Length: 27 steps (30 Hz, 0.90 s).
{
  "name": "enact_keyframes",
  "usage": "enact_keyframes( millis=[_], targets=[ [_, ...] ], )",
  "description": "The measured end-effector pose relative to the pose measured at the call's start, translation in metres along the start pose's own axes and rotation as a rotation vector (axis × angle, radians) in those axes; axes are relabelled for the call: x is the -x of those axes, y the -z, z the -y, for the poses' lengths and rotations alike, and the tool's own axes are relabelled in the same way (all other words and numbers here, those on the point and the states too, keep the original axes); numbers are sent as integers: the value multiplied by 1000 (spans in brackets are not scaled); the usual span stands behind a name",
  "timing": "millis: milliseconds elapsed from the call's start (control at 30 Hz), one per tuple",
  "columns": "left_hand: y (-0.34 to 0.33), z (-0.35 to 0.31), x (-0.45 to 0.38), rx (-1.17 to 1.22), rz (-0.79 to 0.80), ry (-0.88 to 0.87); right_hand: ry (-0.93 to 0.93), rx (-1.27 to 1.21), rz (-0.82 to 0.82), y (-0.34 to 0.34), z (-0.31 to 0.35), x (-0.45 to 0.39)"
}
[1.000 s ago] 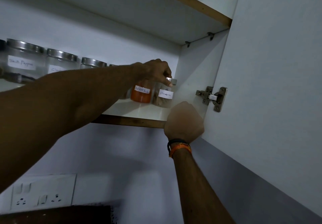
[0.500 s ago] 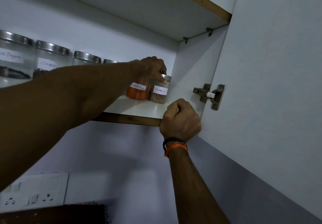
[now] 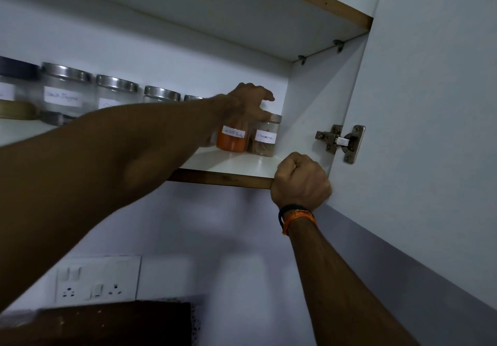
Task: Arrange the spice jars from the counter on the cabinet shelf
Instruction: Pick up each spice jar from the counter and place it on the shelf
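Head view: the left hand (image 3: 248, 102) hovers with fingers spread and relaxed over the orange-powder jar (image 3: 232, 138), grip apart, contact unclear. The right hand (image 3: 301, 181) is curled onto the front edge of the cabinet shelf (image 3: 228, 164). That jar stands upright, label forward, just beside an upright jar of brown sticks (image 3: 265, 138). Further steel-lidded jars (image 3: 64, 93) line the shelf leftward. A door hinge (image 3: 341, 141) sits right, a wall socket (image 3: 98, 278) below.
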<state>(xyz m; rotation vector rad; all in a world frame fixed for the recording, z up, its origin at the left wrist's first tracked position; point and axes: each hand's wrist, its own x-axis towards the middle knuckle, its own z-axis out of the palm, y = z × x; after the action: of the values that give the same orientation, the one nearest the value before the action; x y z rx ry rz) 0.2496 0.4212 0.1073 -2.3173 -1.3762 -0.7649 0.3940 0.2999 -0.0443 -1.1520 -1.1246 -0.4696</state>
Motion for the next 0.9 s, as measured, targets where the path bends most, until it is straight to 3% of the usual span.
enact_keyframes(
  millis=[200,300,533,667,900],
  targets=[
    [24,-20,40,18,18,-27,-57,93,142,5,4,-1],
    [36,-32,68,22,116,-33,-26,111,189,16,13,0],
    [69,-37,139,-4,308,-21,131,390,514,29,18,-2],
    [85,-35,177,-8,349,35,175,353,601,41,37,11],
    [101,-32,245,-58,312,143,218,169,596,55,93,43]
  ],
)
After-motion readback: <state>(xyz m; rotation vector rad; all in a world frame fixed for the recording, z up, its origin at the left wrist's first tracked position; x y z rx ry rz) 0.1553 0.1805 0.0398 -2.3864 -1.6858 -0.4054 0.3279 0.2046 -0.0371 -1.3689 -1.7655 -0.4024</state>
